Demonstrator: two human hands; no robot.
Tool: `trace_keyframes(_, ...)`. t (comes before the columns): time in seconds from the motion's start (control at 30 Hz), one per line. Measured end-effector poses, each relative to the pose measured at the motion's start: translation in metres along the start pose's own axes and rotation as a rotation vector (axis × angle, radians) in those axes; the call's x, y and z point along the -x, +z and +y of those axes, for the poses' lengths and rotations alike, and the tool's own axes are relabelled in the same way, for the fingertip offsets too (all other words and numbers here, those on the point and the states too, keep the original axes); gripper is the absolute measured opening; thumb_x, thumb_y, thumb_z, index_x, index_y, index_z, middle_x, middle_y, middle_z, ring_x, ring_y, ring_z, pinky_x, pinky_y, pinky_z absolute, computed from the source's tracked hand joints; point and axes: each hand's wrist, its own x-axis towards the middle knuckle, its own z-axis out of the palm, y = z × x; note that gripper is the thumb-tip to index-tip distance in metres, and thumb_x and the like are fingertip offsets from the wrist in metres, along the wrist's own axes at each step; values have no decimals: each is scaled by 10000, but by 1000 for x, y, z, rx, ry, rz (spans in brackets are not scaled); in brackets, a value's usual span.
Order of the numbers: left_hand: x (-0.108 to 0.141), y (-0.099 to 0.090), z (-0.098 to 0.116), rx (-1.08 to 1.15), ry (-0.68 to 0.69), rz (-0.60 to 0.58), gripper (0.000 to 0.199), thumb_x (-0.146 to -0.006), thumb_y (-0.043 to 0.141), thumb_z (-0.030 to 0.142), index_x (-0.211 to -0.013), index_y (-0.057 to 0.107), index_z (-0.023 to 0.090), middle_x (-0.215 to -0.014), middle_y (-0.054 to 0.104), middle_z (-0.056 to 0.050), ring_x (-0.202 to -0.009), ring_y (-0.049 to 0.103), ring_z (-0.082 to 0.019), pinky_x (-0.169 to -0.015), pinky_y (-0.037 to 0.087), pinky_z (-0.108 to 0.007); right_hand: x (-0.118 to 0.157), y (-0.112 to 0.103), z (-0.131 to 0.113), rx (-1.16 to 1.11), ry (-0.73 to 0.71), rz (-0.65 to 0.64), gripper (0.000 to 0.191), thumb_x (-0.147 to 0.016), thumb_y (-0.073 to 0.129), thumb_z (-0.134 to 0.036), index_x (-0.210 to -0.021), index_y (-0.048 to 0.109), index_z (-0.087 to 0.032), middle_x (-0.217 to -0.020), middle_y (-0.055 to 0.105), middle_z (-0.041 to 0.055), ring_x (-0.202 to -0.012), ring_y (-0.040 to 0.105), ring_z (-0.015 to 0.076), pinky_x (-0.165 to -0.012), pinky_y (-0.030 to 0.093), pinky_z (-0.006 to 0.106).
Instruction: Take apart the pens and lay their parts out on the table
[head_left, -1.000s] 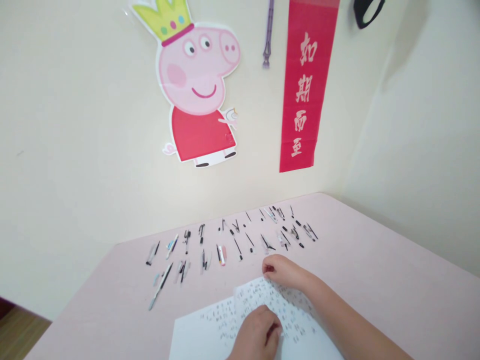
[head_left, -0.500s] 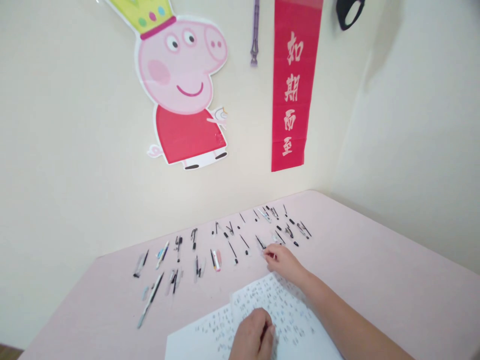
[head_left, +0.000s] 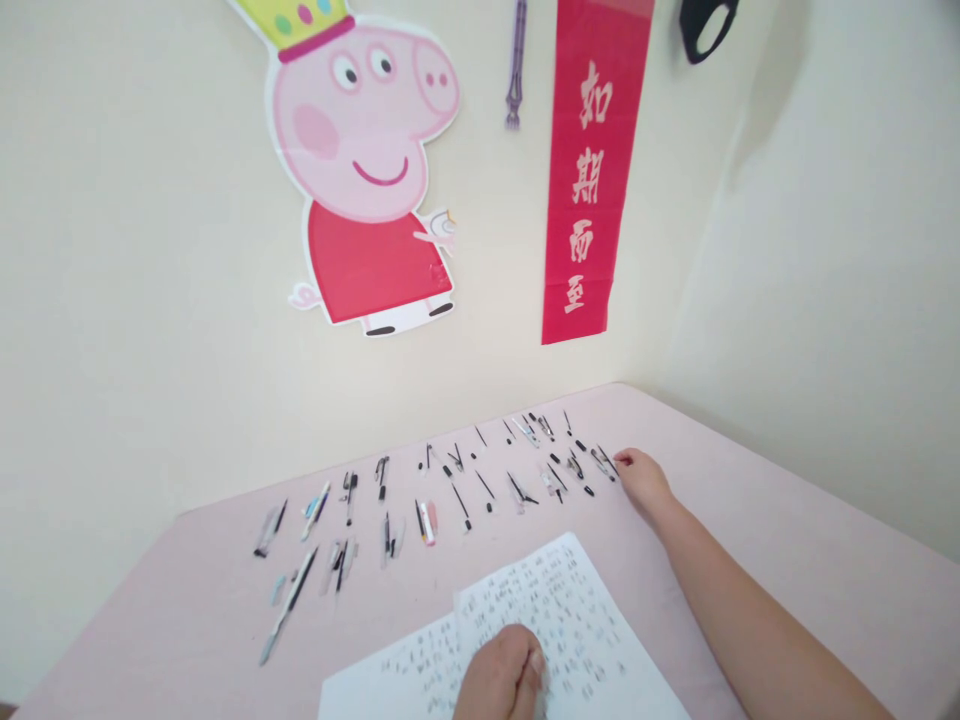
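My right hand (head_left: 642, 478) reaches to the far right end of the laid-out pen parts. Its fingers are pinched together beside a group of pen pieces (head_left: 601, 464); whether something small is between them is hidden. My left hand (head_left: 501, 672) rests closed on a handwritten sheet of paper (head_left: 559, 590), thumb against curled fingers, and I cannot see what, if anything, they hold. Taken-apart pens lie in two rows, among them a long grey-and-black pen (head_left: 289, 607), a white and pink pen (head_left: 427, 523) and a dark refill (head_left: 486, 486) with a small cap.
Another written sheet (head_left: 390, 680) lies partly under the first. The pink table (head_left: 787, 540) meets the wall behind. A cartoon pig cutout (head_left: 375, 200), a red banner (head_left: 589, 200), a purple strap (head_left: 515, 65) and a black object (head_left: 705, 28) hang on the wall.
My right hand has moved right, from the middle pen pieces to the far right end of the rows. My left hand stays on the paper. The view has shifted slightly.
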Motion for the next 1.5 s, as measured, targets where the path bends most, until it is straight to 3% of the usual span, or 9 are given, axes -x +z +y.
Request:
trace_keyframes(0.23,0,2,-1,13,14,9,375,-881,228,435,-723,483,209,-717,558,-37,-683,509,-153,-663,364,-260,22,3,-14,218,-91,29,244,-785,511,-329,-814,664,-142,-870,633,115,-822,565,213,-718,384,283)
trace_keyframes(0.5,-1,3,-5,9,23,9,364,-876,246,418,-739,502,201,-742,582,-52,-703,523,-158,-670,376,-266,40,-6,-30,389,-154,25,212,-818,484,-267,-901,637,-145,-886,636,116,-842,554,214,-712,375,290)
trace_keyframes(0.97,-1,-3,0,64,-30,3,289,-858,315,390,-741,498,199,-742,572,-46,-720,522,-160,-684,377,-263,45,-6,-32,380,-119,-13,188,-779,472,-172,-880,629,-142,-840,651,126,-772,595,214,-621,370,282)
trace_keyframes(1.07,0,-5,2,81,-42,-3,283,-854,331,393,-742,503,198,-739,569,-43,-720,520,-158,-684,379,-260,42,-4,-32,298,-68,-27,169,-748,485,-152,-847,620,-132,-849,644,125,-758,595,206,-619,373,275)
trace_keyframes(1.17,0,-6,4,121,-67,26,274,-845,360,388,-724,511,194,-729,571,-40,-712,517,-153,-693,382,-262,43,-3,-41,68,-12,-33,161,-705,499,-132,-832,599,-140,-793,637,90,-716,585,187,-611,386,263)
trace_keyframes(1.23,-1,-6,5,182,-76,43,281,-841,382,394,-706,517,188,-702,567,-35,-690,512,-148,-689,385,-266,51,-3,-53,-190,43,-97,176,-695,505,-156,-858,572,-152,-695,614,45,-604,565,160,-563,391,256)
trace_keyframes(1.37,-5,-11,7,433,-166,78,352,-819,427,484,-686,522,172,-611,522,-12,-585,480,-121,-607,388,-253,87,0,-88,-807,54,-447,212,-684,561,-301,-854,532,-178,-570,535,-28,-487,512,122,-489,390,243)
trace_keyframes(1.43,-8,-17,7,606,-212,109,384,-781,475,538,-723,540,164,-641,537,-15,-560,475,-105,-566,385,-238,109,3,-106,-952,40,-688,282,-613,651,-351,-801,536,-175,-533,521,-42,-486,507,115,-485,395,237)
trace_keyframes(1.5,-12,-26,6,756,-246,199,413,-732,533,564,-811,571,160,-725,573,-30,-561,487,-95,-540,384,-227,128,6,-119,-1024,49,-819,320,-590,691,-372,-792,540,-175,-552,531,-45,-496,508,103,-484,399,227)
